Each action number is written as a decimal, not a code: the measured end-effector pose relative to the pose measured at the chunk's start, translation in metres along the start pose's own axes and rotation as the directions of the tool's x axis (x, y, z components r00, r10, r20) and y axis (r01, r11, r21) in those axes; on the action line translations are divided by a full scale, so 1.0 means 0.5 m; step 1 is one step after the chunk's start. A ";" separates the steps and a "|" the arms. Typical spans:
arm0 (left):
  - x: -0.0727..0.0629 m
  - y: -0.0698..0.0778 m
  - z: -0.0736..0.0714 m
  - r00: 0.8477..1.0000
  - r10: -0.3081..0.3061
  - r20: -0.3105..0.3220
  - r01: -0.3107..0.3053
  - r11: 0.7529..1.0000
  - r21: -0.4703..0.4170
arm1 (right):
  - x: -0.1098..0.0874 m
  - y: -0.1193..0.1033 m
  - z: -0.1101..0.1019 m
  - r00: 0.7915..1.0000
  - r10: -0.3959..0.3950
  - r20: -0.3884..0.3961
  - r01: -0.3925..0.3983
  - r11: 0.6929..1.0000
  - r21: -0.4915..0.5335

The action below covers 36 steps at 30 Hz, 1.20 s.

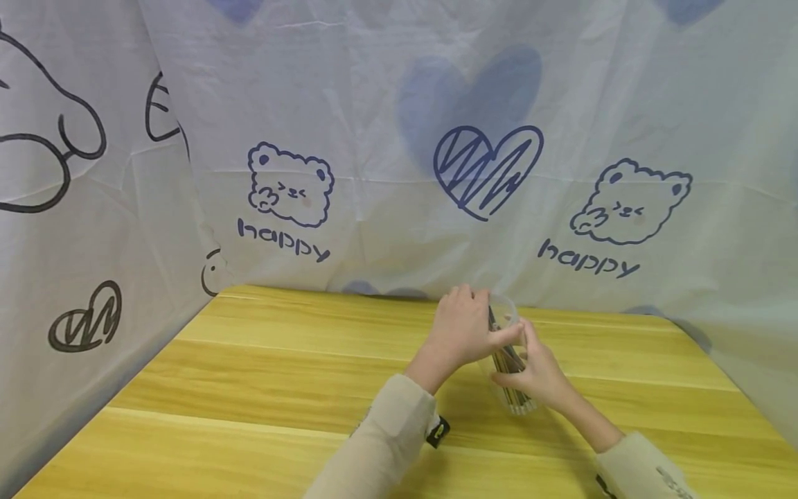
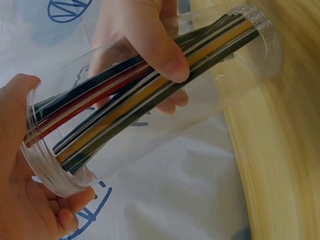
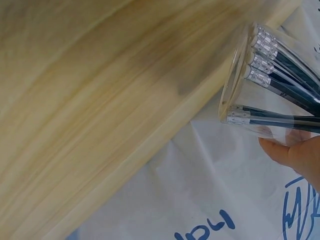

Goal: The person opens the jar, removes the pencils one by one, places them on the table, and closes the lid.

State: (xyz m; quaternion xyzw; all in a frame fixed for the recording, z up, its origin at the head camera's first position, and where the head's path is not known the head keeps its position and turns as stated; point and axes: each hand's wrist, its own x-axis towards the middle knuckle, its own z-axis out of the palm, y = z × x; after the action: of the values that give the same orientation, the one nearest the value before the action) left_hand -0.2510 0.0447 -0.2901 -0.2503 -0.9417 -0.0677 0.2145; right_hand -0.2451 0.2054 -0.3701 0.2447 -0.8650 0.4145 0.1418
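Note:
A clear plastic cylinder (image 2: 240,80) holds several pencils (image 2: 117,111), dark, red and yellow striped among them. It tilts above the table, its silvery eraser ends (image 3: 260,62) gathered at the lower end. At the raised, ridged end (image 2: 59,182), my left hand (image 1: 460,327) grips the rim, thumb on one side and fingers curled round the other. My right hand (image 1: 544,374) holds the cylinder about its middle, the thumb (image 2: 167,57) lying across the wall over the pencils. Part of the right hand's fingers is hidden behind the cylinder.
Under both hands lies a yellow wood-grain table (image 1: 262,388). A pale cloth (image 1: 374,208) with hearts, bears and lettering hangs behind it and along the left. A small black tag (image 1: 438,431) shows beside the left sleeve (image 1: 380,443).

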 end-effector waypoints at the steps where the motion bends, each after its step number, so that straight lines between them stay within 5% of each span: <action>1: 0.001 0.001 0.001 1.000 -0.004 -0.003 0.004 1.000 -0.002 | 0.000 0.000 0.000 1.000 -0.001 -0.005 0.001 1.000 -0.001; 13: 0.001 0.012 0.002 0.998 -0.066 -0.012 0.066 0.998 -0.021 | -0.001 0.005 -0.002 1.000 -0.015 -0.013 0.015 1.000 0.012; 22: -0.001 0.004 0.006 0.997 -0.072 -0.001 0.069 0.968 -0.240 | 0.002 0.004 -0.006 0.999 0.020 0.029 -0.021 0.999 0.033; 25: -0.001 -0.005 0.010 1.000 -0.028 0.015 0.031 0.915 -0.402 | 0.003 0.003 -0.006 0.999 0.011 0.035 -0.013 0.999 0.051; 31: -0.003 -0.034 0.002 0.993 0.087 0.082 -0.006 0.723 -0.691 | 0.001 0.004 -0.007 1.000 -0.013 0.025 0.011 0.998 0.068; 33: -0.003 -0.044 0.000 0.988 0.124 0.093 -0.017 0.684 -0.730 | 0.001 0.006 -0.007 1.000 -0.011 0.020 0.010 0.997 0.070; 36: -0.004 -0.057 -0.003 0.981 0.164 0.105 -0.029 0.657 -0.754 | 0.000 0.005 -0.007 1.000 -0.011 0.017 0.009 0.997 0.072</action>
State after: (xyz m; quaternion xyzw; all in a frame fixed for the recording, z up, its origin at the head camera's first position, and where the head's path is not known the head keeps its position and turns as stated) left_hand -0.2634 0.0188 -0.2903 -0.3706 -0.8300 -0.4164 0.0182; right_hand -0.2465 0.2093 -0.3697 0.2576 -0.8495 0.4424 0.1274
